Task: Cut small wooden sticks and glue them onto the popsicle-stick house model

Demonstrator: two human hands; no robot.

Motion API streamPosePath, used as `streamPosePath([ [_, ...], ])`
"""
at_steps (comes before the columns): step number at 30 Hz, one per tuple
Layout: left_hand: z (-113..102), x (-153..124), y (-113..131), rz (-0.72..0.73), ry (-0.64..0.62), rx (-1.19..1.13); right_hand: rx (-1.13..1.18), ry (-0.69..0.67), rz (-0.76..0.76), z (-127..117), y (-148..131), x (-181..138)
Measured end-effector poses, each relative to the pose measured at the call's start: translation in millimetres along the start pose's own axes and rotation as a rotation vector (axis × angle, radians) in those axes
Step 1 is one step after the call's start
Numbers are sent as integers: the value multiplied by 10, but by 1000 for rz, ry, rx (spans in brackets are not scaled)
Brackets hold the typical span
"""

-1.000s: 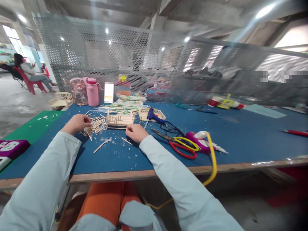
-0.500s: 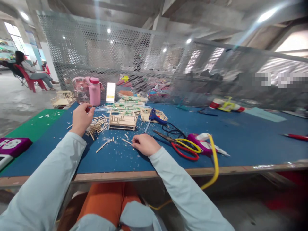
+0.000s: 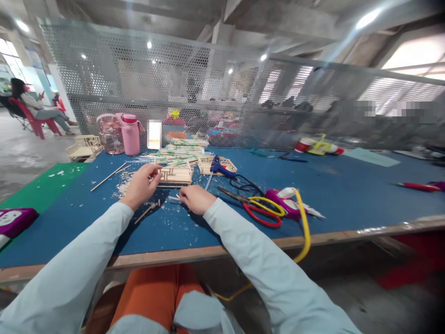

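My left hand [image 3: 141,185] hovers at the left end of a small frame model built of wooden sticks [image 3: 178,176]. Its fingers are loosely curled, with the thumb apart from them and nothing visible between; whether it touches the model I cannot tell. Low over the table, my right hand [image 3: 199,199] pinches a short thin wooden stick [image 3: 174,198]. Another loose stick [image 3: 143,215] lies on the blue mat between my forearms. Behind my left hand, a heap of stick offcuts [image 3: 123,186] is partly covered by it.
Right of my right hand lie scissors [image 3: 259,206] and a blue glue gun [image 3: 222,168] on a second stick model. Bundled sticks [image 3: 184,150] and a pink bottle [image 3: 130,135] stand farther back, before a perforated metal screen [image 3: 153,79]. A person [image 3: 31,106] sits far left.
My left hand has moved right, from the offcut heap to the model's end. My right hand has shifted slightly left and away from me with the stick. The whole view has turned a little.
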State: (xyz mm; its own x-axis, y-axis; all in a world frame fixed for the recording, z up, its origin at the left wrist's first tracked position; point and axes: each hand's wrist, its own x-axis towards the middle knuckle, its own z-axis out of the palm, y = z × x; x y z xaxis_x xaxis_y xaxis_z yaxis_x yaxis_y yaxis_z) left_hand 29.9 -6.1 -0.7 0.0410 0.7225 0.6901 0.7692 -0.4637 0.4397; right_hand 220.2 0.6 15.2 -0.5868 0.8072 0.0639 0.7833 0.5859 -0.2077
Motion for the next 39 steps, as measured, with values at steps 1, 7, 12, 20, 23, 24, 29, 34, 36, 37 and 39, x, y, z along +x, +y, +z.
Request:
streamPosePath([
  [1,-9,0,0,-16,-4,-12,79,16,-13,-29,22,38],
  [7,-35,-6,101,100,-333,-57,743,6,-168,-142,88,269],
  [12,40,-46,260,-84,-374,-105,1140,119,-129,-100,78,291],
  [20,48,-34,238,-175,-168,13,852,388,-14,10,208,339],
  [23,-52,74,132,-51,125,172,509,498,44,7,223,352],
  [24,-76,118,97,2,126,200,388,504,46,2,213,346],
  [29,-34,331,9,176,-318,291,-28,460,42,-25,131,304],
  [34,105,547,50,121,-509,313,-52,455,63,-38,102,283],
  [36,135,620,64,91,-570,274,-45,464,70,-42,96,278],
  [37,145,648,68,81,-598,246,-46,461,75,-43,93,277],
  [39,161,685,70,71,-645,189,-52,446,78,-42,87,281],
])
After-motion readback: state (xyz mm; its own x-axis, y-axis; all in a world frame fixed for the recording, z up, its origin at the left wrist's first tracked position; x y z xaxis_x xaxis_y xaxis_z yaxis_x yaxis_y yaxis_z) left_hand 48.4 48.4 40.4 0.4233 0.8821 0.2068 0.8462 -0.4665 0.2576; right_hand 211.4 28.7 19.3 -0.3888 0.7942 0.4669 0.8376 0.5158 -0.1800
